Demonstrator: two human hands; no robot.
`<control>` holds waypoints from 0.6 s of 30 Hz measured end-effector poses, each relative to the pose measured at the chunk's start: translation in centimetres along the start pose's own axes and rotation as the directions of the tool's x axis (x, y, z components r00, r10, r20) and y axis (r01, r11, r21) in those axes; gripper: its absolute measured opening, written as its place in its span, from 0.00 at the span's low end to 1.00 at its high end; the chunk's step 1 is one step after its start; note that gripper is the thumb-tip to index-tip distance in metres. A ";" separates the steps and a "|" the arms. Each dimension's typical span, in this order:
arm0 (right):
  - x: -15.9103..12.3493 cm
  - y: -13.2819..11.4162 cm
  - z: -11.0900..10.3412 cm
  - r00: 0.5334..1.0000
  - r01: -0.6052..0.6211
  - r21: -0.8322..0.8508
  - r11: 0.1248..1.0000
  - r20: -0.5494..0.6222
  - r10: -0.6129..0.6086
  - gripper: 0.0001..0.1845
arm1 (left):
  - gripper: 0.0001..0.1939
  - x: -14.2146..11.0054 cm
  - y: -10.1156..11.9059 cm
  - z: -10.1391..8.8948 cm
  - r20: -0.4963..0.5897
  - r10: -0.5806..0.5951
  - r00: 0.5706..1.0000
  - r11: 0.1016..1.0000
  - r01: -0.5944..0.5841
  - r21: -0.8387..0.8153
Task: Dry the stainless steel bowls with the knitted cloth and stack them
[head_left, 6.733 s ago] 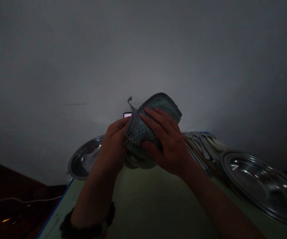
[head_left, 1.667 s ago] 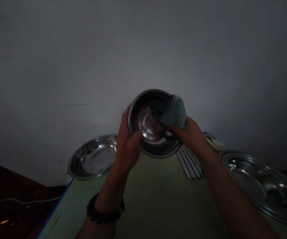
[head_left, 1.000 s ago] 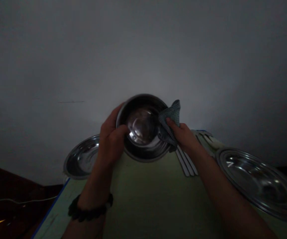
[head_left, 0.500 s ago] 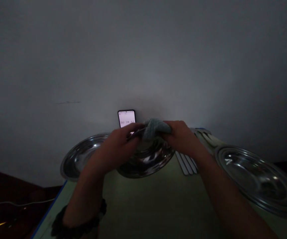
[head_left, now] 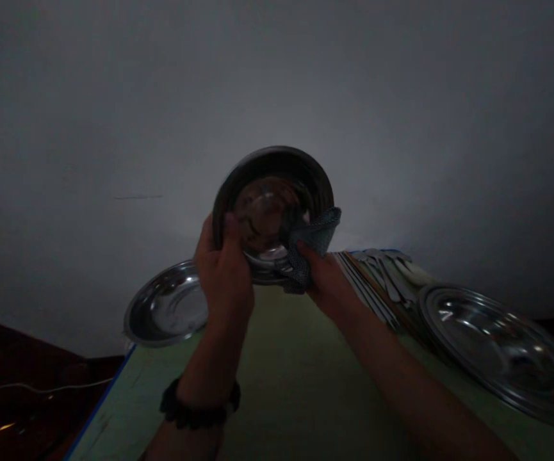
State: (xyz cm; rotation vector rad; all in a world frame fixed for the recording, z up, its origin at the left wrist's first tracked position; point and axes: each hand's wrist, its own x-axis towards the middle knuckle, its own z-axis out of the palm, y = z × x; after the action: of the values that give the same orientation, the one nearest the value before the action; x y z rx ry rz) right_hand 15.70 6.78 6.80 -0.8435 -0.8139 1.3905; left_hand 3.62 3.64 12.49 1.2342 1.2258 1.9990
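A steel bowl [head_left: 269, 192] is held up in front of the wall, tilted so its inside faces me. My left hand [head_left: 223, 275] grips its left rim, thumb inside the bowl. My right hand [head_left: 325, 285] is closed on a teal cloth with a checked edge [head_left: 309, 246], pressed against the bowl's lower right inside. A dark bead bracelet [head_left: 198, 404] circles my left wrist.
A pale green table [head_left: 281, 390] with a blue left edge lies below. A steel dish [head_left: 168, 310] sits at its far left, a large steel plate [head_left: 497, 349] at the right, and several spoons and chopsticks [head_left: 382, 278] lie between. Behind is a bare grey wall.
The bowl was low over the table half a second ago with a lit phone visible behind it. Now it is raised and tilted toward me, hiding the phone, and the cloth sits at its lower right.
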 end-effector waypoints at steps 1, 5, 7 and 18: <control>0.0 0.2 0.2 0.998 -0.057 0.079 0.995 -0.001 0.057 0.11 | 0.16 -0.4 -0.2 0.5 0.009 -0.015 1.000 0.999 0.016 -0.028; 0.9 -1.2 -1.5 0.994 -0.018 0.003 1.000 -0.108 0.018 0.08 | 0.16 -0.6 -0.5 1.1 0.186 -0.131 0.974 0.990 0.139 -0.033; 1.4 -2.6 -3.3 0.990 0.096 -0.175 0.980 -0.089 -0.113 0.08 | 0.15 0.2 -0.3 0.2 0.314 -0.177 0.933 0.982 0.189 -0.007; -0.7 -6.9 -3.5 0.832 0.451 -0.858 0.245 0.305 -0.463 0.10 | 0.14 0.8 0.4 -1.7 0.633 -0.158 0.758 0.919 -0.122 0.374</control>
State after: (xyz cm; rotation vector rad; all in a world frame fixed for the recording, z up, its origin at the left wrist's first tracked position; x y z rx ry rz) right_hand 22.10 5.95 11.20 -1.2844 -1.7404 0.2577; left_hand 1.73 3.31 12.92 1.8960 1.2699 1.1186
